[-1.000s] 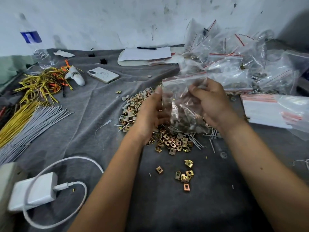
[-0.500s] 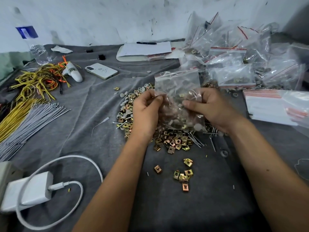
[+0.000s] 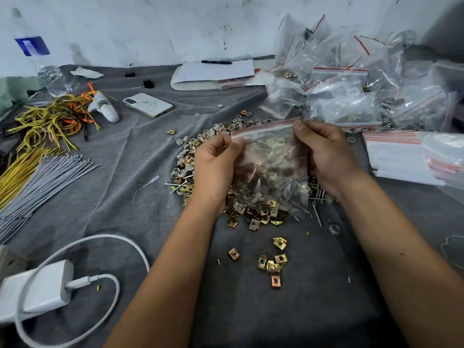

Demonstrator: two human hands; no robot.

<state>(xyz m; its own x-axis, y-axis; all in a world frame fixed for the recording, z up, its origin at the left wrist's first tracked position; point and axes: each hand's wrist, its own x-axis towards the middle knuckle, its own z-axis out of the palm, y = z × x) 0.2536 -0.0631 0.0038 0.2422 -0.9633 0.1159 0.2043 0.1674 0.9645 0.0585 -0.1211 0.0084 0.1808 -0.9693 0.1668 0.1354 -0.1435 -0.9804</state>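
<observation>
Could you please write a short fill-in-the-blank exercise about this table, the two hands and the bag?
1. The left hand and the right hand pinch the clear bag at its ____ edge.
2. The strip along its mouth is ____.
3. The pile of metal parts lies on a ____ cloth.
4. The phone lies to the ____ of the pile.
Missing words: top; red; grey; left.

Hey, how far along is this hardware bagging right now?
Done: filled bags heaped at back right. In hand: left hand and right hand pinch the zip strip of a loaded bag. Left: a loose pile of clips, washers and nails, and a stack of empty bags.
</observation>
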